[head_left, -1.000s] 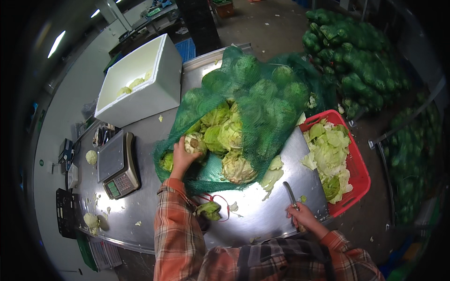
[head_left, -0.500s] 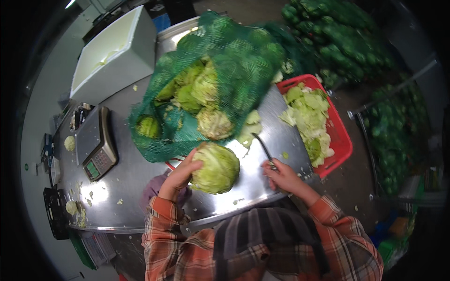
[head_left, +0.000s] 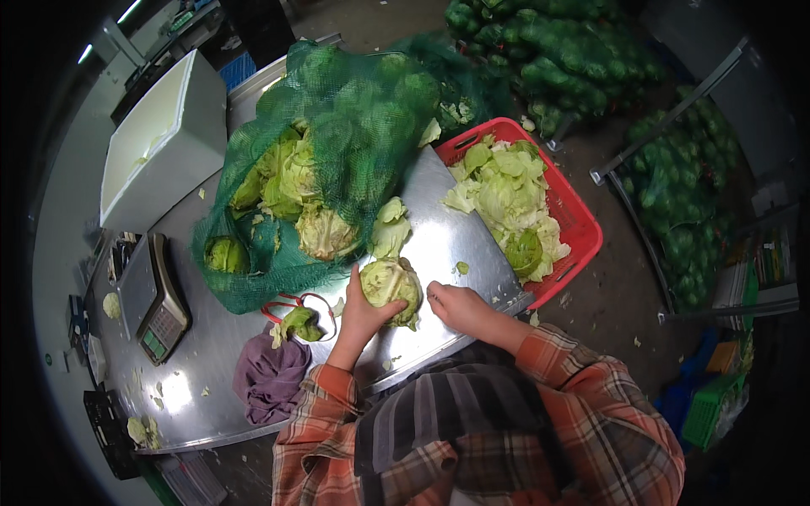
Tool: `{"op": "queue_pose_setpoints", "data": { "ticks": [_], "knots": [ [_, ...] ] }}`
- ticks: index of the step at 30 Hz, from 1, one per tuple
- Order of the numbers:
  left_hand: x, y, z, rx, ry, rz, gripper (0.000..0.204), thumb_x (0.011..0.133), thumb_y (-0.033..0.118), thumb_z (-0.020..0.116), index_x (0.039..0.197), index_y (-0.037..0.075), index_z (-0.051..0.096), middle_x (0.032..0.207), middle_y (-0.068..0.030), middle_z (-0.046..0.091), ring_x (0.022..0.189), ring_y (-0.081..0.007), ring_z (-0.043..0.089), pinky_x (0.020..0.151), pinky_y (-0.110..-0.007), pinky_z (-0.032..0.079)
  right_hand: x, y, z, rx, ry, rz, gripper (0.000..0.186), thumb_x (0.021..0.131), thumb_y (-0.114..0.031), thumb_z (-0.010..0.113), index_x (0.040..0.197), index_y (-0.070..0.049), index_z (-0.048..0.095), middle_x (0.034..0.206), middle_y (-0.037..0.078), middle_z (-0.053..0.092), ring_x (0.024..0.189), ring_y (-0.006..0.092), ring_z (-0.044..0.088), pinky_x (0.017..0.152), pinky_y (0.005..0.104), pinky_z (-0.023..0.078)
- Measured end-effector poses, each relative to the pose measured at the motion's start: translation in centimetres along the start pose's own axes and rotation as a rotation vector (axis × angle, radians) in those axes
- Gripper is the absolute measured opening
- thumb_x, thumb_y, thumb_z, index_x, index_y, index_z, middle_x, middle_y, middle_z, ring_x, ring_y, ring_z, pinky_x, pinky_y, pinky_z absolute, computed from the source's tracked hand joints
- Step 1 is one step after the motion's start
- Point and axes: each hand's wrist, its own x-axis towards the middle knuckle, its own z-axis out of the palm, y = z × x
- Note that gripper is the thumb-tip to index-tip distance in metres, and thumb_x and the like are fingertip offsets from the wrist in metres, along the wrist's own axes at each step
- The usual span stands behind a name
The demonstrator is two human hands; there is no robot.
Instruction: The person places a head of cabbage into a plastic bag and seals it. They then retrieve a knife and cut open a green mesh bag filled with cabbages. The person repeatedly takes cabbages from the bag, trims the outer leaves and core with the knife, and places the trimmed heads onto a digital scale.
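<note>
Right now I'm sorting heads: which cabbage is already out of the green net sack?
The cabbage on the steel table, gripped by the left hand with the right hand beside it. The other heads sit inside the green net sack.

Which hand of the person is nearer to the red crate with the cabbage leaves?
The right hand. It rests on the steel table just left of the red crate. The left hand is farther away, gripping the cabbage head.
</note>
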Motion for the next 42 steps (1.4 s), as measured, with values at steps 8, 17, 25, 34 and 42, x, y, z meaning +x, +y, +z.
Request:
{"op": "queue_pose_setpoints", "data": {
  "ticks": [8, 17, 25, 34, 42],
  "knots": [
    [0.4, 1.7, 0.8, 0.127, 0.017, 0.057, 0.087, 0.054, 0.031, 0.085, 0.12, -0.005, 0.041, 0.108, -0.0244, 0.054, 0.101, -0.0381, 0.055, 0.085, -0.042, 0.046, 1.1, 0.6, 0.3, -0.202, -0.126, 0.069, 0.013, 0.086, -0.011, 0.047, 0.093, -0.001, 0.044, 0.068, 0.02, 0.059, 0.065, 0.0397, 0.06, 0.059, 0.0481, 0.048],
    [-3.3, 0.1, 0.4, -0.13, 0.036, 0.097, 0.101, 0.054, 0.017, 0.087, 0.132, -0.002, 0.026, 0.122, -0.0179, 0.045, 0.113, -0.0272, 0.048, 0.097, -0.036, 0.04, 4.0, 2.2, -0.9, 0.581, -0.389, 0.522, 0.032, 0.091, -0.016, 0.046, 0.118, -0.001, 0.04, 0.059, 0.007, 0.054, 0.035, 0.0141, 0.046, 0.033, 0.0294, 0.041],
    [-5.8, -2.1, -2.2, -0.396, 0.011, -0.254, 0.093, 0.066, 0.02, 0.081, 0.135, -0.002, 0.023, 0.117, -0.0169, 0.046, 0.11, -0.0247, 0.05, 0.092, -0.032, 0.042, 1.7, -2.1, 0.9, 0.637, -0.324, 0.371, 0.04, 0.093, -0.037, 0.049, 0.116, -0.005, 0.046, 0.051, 0.002, 0.044, 0.036, 0.0119, 0.045, 0.034, 0.0267, 0.04],
    [-6.9, -3.2, -2.7, -0.634, -0.017, -0.313, 0.079, 0.071, 0.015, 0.077, 0.133, -0.007, 0.034, 0.121, -0.0155, 0.052, 0.109, -0.0206, 0.053, 0.093, -0.03, 0.043, 2.7, -1.5, -0.8, -0.012, 0.035, -0.081, 0.055, 0.089, -0.038, 0.053, 0.128, -0.002, 0.039, 0.118, 0.022, 0.052, 0.078, 0.0372, 0.062, 0.067, 0.0422, 0.051],
    [-6.8, -2.5, -1.0, -0.471, 0.007, -0.254, 0.082, 0.067, 0.021, 0.08, 0.13, -0.008, 0.037, 0.118, -0.0158, 0.054, 0.109, -0.0209, 0.053, 0.093, -0.031, 0.043, 3.8, -1.5, 2.8, -0.003, -0.175, -0.115, 0.051, 0.094, -0.04, 0.042, 0.131, -0.005, 0.039, 0.119, 0.022, 0.055, 0.088, 0.0357, 0.062, 0.072, 0.0432, 0.051]
  ]
}}
